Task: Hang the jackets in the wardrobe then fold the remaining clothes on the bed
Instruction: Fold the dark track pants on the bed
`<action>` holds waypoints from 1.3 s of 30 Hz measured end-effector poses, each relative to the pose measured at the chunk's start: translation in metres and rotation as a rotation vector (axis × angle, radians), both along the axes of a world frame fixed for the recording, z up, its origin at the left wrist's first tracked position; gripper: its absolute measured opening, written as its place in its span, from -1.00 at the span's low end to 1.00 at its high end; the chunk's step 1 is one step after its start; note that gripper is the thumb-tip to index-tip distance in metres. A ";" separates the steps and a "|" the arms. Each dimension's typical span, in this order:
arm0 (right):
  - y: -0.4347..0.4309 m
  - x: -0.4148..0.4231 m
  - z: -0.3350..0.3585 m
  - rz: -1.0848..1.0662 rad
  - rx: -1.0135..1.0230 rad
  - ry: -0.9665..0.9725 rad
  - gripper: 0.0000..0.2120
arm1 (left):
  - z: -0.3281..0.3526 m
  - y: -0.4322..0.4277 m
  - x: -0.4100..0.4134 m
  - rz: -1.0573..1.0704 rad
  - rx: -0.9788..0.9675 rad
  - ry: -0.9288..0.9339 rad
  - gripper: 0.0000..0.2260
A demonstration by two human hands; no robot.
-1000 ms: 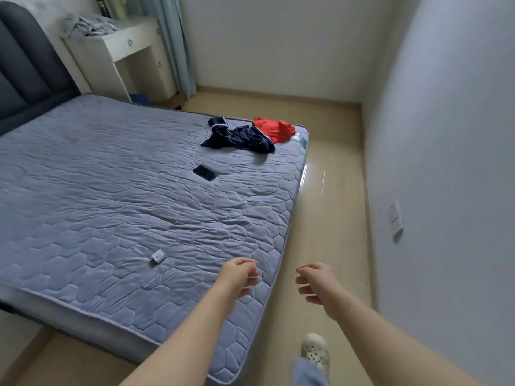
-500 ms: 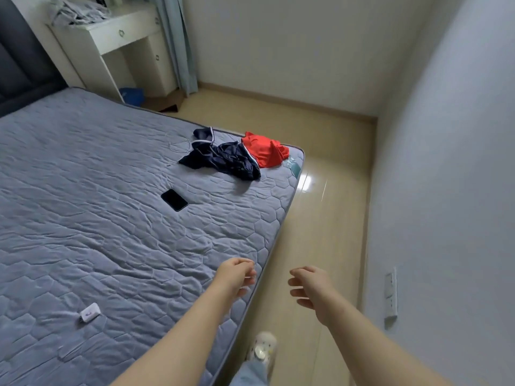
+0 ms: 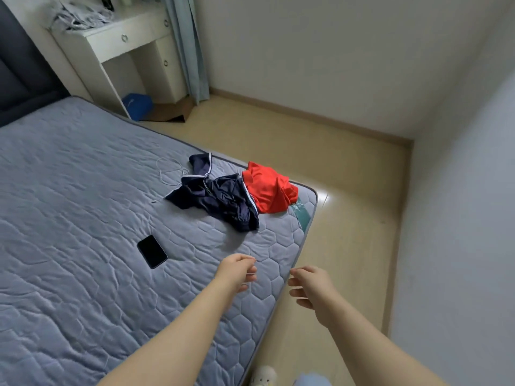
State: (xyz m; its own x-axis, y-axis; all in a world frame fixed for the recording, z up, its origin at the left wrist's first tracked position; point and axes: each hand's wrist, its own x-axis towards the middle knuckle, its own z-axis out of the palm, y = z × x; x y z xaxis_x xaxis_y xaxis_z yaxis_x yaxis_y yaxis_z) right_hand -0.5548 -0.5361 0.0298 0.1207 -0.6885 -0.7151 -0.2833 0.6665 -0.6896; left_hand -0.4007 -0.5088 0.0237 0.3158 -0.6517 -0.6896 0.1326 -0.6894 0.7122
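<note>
Looking down through the head camera, I have the bed [image 3: 83, 274] filling the left of the view, its grey-blue quilted mattress lying flat. At the bed's head end stands a dark headboard [image 3: 19, 71]. Just beyond the bed's far side is a white desk [image 3: 117, 37] with a crumpled pale pile [image 3: 80, 16] on top and a blue object [image 3: 138, 104] on the floor beneath.

The clothes to fold lie on the bed at its far foot corner. A navy garment [image 3: 220, 201] with white piping sits heaped and unfolded. A red garment [image 3: 267, 190] touches it on the side nearer the bed's corner.

My left hand [image 3: 237, 271] hangs over the mattress near the bed's foot edge, and my right hand [image 3: 312, 285] hangs just off that edge, above the floor. Both have loosely curled fingers, hold nothing, and are well apart from the clothes.

A black phone [image 3: 152, 251] lies flat on the bed, toward its middle from the left hand. A thin white cable [image 3: 170, 168] loops on the bed by the navy garment, on its headboard side. A small green label [image 3: 302, 215] sits at the bed's corner, just beside the red garment.
</note>
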 end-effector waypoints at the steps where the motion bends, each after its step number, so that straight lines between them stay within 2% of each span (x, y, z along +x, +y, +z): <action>1: -0.021 0.003 -0.004 0.013 0.007 -0.007 -0.87 | -0.002 -0.019 0.003 0.012 0.009 -0.006 -0.86; 4: -0.073 0.008 -0.016 0.033 0.035 -0.013 -0.89 | -0.008 -0.064 0.011 0.037 0.047 -0.038 -0.88; 10: -0.217 0.021 -0.053 0.195 0.114 0.001 -0.92 | -0.046 -0.184 0.019 0.217 0.059 -0.046 -0.84; 16: -0.356 0.047 -0.081 0.362 0.182 0.112 -0.95 | -0.095 -0.283 0.014 0.383 0.193 -0.010 -0.86; 24: -0.423 0.083 -0.143 0.523 0.295 0.192 -0.94 | -0.144 -0.323 0.035 0.511 0.345 -0.047 -0.85; 26: -0.432 0.086 -0.166 0.531 0.332 0.183 -0.93 | -0.173 -0.329 0.041 0.401 0.421 -0.169 -0.84; 28: -0.437 0.084 -0.187 0.524 0.372 0.192 -0.90 | -0.194 -0.334 0.041 0.130 0.473 -0.416 -0.86; 30: -0.441 0.080 -0.210 0.539 0.400 0.218 -0.89 | -0.214 -0.342 0.039 0.022 0.394 -0.596 -0.79; 35: -0.458 0.089 -0.259 0.493 0.406 0.246 -0.89 | -0.275 -0.356 0.055 0.072 0.402 -0.740 -0.66; 37: -0.464 0.103 -0.285 0.512 0.379 0.240 -0.87 | -0.301 -0.359 0.065 0.148 0.416 -0.816 -0.56; 39: -0.467 0.117 -0.303 0.539 0.356 0.239 -0.88 | -0.320 -0.359 0.075 0.250 0.470 -0.816 -0.43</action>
State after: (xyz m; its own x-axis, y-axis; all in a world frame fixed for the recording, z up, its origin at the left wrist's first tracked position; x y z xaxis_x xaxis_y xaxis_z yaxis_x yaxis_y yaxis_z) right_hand -0.4379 -1.0027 -0.2736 0.1913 -0.2950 -0.9361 -0.7557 0.5644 -0.3323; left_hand -0.3261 -0.8676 -0.2965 0.9037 -0.2151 -0.3702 -0.0982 -0.9457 0.3098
